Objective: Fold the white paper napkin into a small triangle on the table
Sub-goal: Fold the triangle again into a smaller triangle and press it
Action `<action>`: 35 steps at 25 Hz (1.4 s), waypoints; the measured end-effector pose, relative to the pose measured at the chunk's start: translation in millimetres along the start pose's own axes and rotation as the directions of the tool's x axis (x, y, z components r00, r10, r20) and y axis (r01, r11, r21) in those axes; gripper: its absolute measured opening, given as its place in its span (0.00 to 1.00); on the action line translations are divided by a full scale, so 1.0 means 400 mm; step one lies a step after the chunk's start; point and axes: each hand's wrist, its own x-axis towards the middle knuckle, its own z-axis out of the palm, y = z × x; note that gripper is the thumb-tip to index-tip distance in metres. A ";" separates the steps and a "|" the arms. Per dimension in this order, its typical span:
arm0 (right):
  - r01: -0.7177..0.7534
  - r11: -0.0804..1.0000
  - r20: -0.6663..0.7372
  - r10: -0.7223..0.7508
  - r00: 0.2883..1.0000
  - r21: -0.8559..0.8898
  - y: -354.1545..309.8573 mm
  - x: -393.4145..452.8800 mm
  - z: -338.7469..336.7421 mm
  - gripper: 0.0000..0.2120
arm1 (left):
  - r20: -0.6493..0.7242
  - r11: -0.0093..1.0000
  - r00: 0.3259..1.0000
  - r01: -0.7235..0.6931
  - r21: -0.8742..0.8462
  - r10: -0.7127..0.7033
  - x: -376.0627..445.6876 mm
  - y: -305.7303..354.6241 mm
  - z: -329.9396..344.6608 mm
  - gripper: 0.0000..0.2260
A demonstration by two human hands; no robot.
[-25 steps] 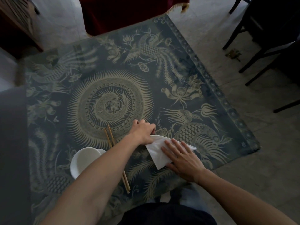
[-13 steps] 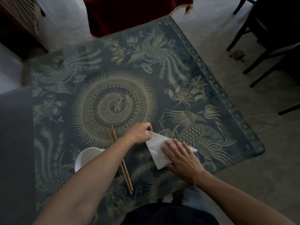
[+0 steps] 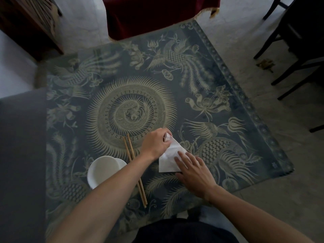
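One napkin [image 3: 169, 156], white paper, lying on the table [image 3: 228, 81] near its front edge, right of centre; the far corner is raised off the surface. Left hand [image 3: 155, 143]: fingers curled, pinching that far corner. Right hand [image 3: 194, 170]: fingers straight and spread, pressing flat on the napkin's near right part. Two chopsticks [image 3: 134, 165], wooden, side by side, just left of the napkin, passing under the left forearm. One bowl [image 3: 101, 169], white, left of the chopsticks, with a second white rim touching its right side. Table surface: dark blue with pale phoenix and spiral pattern. One red cloth [image 3: 157, 14] beyond the far edge. Dark chair legs [image 3: 289, 76] on the floor at right.
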 end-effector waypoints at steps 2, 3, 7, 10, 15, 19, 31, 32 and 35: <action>0.025 1.000 -0.027 -0.026 0.999 -0.016 0.037 -0.034 0.005 0.27 | -0.041 0.998 0.999 -0.035 -0.043 0.033 -0.024 0.017 0.017 0.02; 0.031 0.999 -0.047 -0.031 0.998 -0.014 0.056 -0.051 0.010 0.25 | -0.052 0.997 0.997 -0.058 -0.055 0.055 -0.036 0.026 0.026 0.02; 0.087 0.996 -0.159 -0.086 0.983 -0.002 0.114 -0.113 0.033 0.21 | -0.084 0.987 0.990 -0.124 -0.098 0.116 -0.082 0.067 0.066 0.02; 0.122 0.992 -0.205 -0.123 0.971 -0.018 0.140 -0.134 0.039 0.21 | -0.061 0.986 0.992 -0.117 -0.121 0.111 -0.106 0.097 0.108 0.03; 0.129 0.992 -0.254 -0.129 0.959 -0.015 0.175 -0.155 0.038 0.21 | -0.054 0.994 0.994 -0.098 -0.042 0.095 -0.129 0.130 0.172 0.04; 0.163 0.986 -0.247 -0.166 0.955 -0.035 0.216 -0.181 0.043 0.22 | -0.039 0.996 0.995 -0.091 0.025 0.092 -0.147 0.153 0.221 0.08; 0.294 0.952 -0.255 -0.306 0.917 -0.085 0.291 -0.196 0.081 0.25 | -0.008 0.989 0.999 -0.050 0.141 0.052 -0.179 0.195 0.283 0.14; 0.298 0.951 -0.257 -0.310 0.915 -0.084 0.294 -0.196 0.081 0.25 | -0.007 0.987 0.998 -0.059 0.149 0.060 -0.182 0.197 0.288 0.14; 0.320 0.944 -0.268 -0.330 0.905 -0.082 0.298 -0.191 0.072 0.24 | -0.023 0.991 0.997 -0.072 0.111 0.075 -0.191 0.201 0.300 0.13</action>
